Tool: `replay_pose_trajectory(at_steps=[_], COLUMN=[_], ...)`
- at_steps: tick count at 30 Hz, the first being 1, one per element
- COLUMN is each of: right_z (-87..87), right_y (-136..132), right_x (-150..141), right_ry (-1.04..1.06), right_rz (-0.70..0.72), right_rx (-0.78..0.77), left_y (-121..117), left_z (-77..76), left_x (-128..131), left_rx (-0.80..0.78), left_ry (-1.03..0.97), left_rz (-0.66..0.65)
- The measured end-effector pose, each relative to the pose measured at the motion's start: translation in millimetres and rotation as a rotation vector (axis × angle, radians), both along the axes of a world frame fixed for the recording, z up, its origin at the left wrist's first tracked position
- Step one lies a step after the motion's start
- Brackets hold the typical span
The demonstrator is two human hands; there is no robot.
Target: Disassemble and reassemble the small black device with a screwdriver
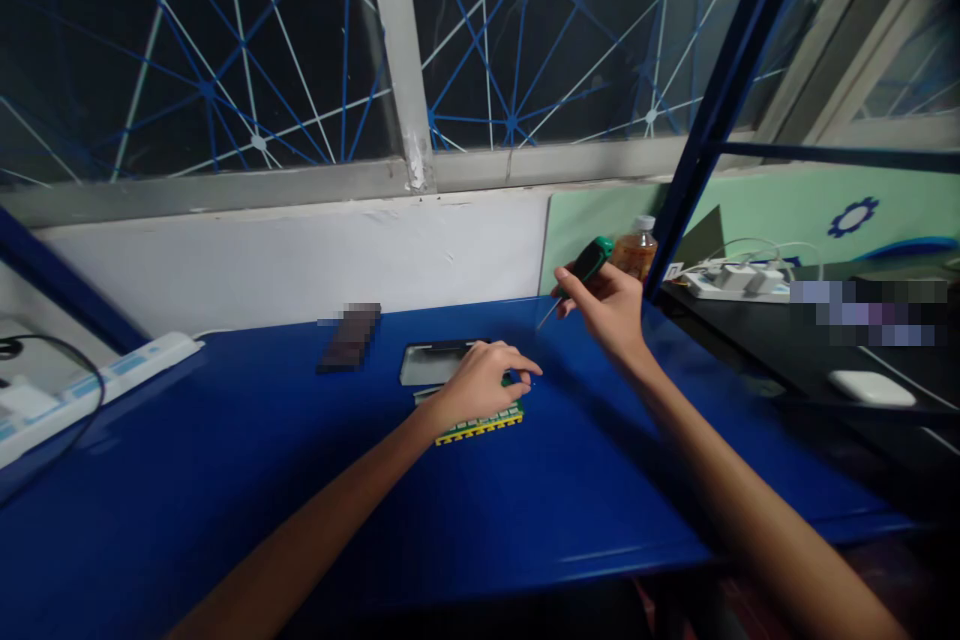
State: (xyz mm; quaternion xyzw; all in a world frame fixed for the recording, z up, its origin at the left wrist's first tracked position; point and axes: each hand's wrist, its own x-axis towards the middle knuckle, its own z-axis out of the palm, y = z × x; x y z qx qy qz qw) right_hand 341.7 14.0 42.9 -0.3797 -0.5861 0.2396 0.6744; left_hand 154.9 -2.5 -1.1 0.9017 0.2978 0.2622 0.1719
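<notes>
1. Looks like the step here is left hand (487,375) busy at the green piece (480,427), driver kept ready.
2. That piece sits on the table (600,490), yellow edge facing the person, just in front of the tray (429,367). The left hand covers part of it, fingers bent; can't tell if they're pinching anything.
3. Right hand (609,308) has the screwdriver (594,262) gripped, raised, tip slanting down.
4. Next move, I'd say, calls for careful fingertips and a steady tip.
</notes>
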Motion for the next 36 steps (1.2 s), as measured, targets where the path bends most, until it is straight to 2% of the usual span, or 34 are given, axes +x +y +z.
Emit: replay_pose_trajectory(at_steps=[4, 7, 10, 14, 17, 22, 28, 32, 36], right_z=[-10.3, -14.1, -13.9, -14.0, -14.3, -8.2, -6.2, -13.1, -17.4], right_y=[11, 13, 11, 3, -3, -10, -17, -19, -18], right_x=[6, 7, 6, -5, -23, -67, -107, -111, -109], right_ry=[-0.061, -0.119, -0.143, -0.184, -0.196, -0.286, -0.393, -0.417, -0.456], right_rz=[-0.06, -0.067, -0.05, 0.048, 0.18, 0.402, 0.484, 0.488, 0.474], right_rx=[-0.007, -0.007, -0.013, -0.089, -0.138, -0.189, -0.159, -0.182, -0.192], left_y=[5, 3, 1, -2, -6, -14, -16, -11, -10], left_z=[-5.3, -5.4, -2.7, 2.1, 6.9, 11.8, -3.2, -13.3, -14.9], left_x=[16, 13, -2, -37, -68, -104, -114, -115, -114], left_rx=[0.016, 0.068, 0.099, 0.111, 0.05, -0.114, -0.185, -0.17, -0.149], left_ry=[0.061, 0.103, 0.096, 0.0, -0.073, -0.149, -0.168, -0.175, -0.152], left_rz=[0.042, 0.078, 0.117, 0.19, 0.231, 0.168, 0.138, 0.182, 0.188])
